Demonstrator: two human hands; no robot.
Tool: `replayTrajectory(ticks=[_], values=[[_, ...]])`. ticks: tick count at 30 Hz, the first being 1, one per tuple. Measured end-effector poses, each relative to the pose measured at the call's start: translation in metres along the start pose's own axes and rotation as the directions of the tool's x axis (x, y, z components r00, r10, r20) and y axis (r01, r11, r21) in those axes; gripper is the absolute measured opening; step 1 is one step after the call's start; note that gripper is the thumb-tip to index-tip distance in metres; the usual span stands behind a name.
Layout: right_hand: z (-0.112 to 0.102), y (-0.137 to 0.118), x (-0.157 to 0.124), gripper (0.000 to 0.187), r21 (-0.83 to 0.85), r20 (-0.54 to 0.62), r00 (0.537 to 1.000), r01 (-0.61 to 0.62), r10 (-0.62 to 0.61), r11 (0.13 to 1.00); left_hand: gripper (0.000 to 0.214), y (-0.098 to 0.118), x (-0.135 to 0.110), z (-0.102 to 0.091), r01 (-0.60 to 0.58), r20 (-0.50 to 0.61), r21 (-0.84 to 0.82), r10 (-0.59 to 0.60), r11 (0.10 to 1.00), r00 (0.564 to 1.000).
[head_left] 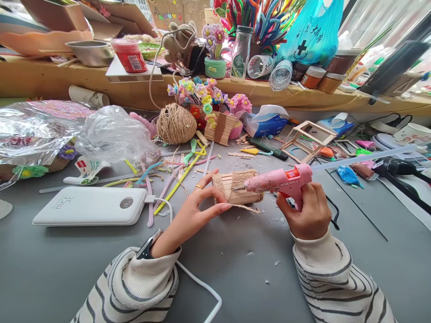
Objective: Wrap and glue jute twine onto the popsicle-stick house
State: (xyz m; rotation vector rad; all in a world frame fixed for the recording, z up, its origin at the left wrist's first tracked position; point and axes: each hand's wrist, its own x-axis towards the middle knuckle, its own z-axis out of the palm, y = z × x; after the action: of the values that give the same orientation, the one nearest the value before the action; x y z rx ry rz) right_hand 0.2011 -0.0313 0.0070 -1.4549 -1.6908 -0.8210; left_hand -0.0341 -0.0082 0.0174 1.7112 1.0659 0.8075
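Observation:
My left hand grips the left end of a small popsicle-stick box, thumb at the near side and fingers at the far side. Twine is wrapped around parts of the box, and a loose twine end trails along its near edge. In my right hand is a pink hot glue gun, its handle wrapped by my fingers. The nozzle points left, over the box beside the wrapped twine. A long clear glue stick sticks out of the gun's back.
A white power bank with a cable lies left of my left hand. Behind the box are a twine ball, pipe-cleaner flowers, a wooden stick frame and a blue tissue pack. Plastic wrapping lies at the left. A cluttered ledge runs behind.

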Motion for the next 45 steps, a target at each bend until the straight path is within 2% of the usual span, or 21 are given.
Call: replayTrajectory(ticks=[3, 16, 31, 45], values=[[0.0003, 0.0008, -0.0007, 0.019, 0.003, 0.007, 1.0, -0.019, 0.019, 1.0, 0.021, -0.0001, -0.0001, 0.0002, 0.005, -0.002, -0.005, -0.005, 1.0, 1.0], [0.0036, 0.0048, -0.0004, 0.022, 0.097, -0.093, 0.996, -0.005, 0.014, 0.995, 0.02, -0.002, 0.0, -0.0005, -0.01, 0.004, -0.021, 0.01, 1.0, 1.0], [0.0011, 0.0069, -0.0001, 0.018, 0.057, -0.076, 0.997, -0.007, 0.011, 0.998, 0.021, -0.002, 0.0009, -0.0004, -0.005, -0.008, -0.02, 0.005, 1.0, 1.0], [-0.0002, 0.0085, 0.0009, 0.02, 0.026, -0.112, 0.994, -0.007, 0.01, 1.0, 0.02, -0.0031, 0.0005, -0.0004, -0.007, -0.005, -0.009, 0.006, 1.0, 1.0]])
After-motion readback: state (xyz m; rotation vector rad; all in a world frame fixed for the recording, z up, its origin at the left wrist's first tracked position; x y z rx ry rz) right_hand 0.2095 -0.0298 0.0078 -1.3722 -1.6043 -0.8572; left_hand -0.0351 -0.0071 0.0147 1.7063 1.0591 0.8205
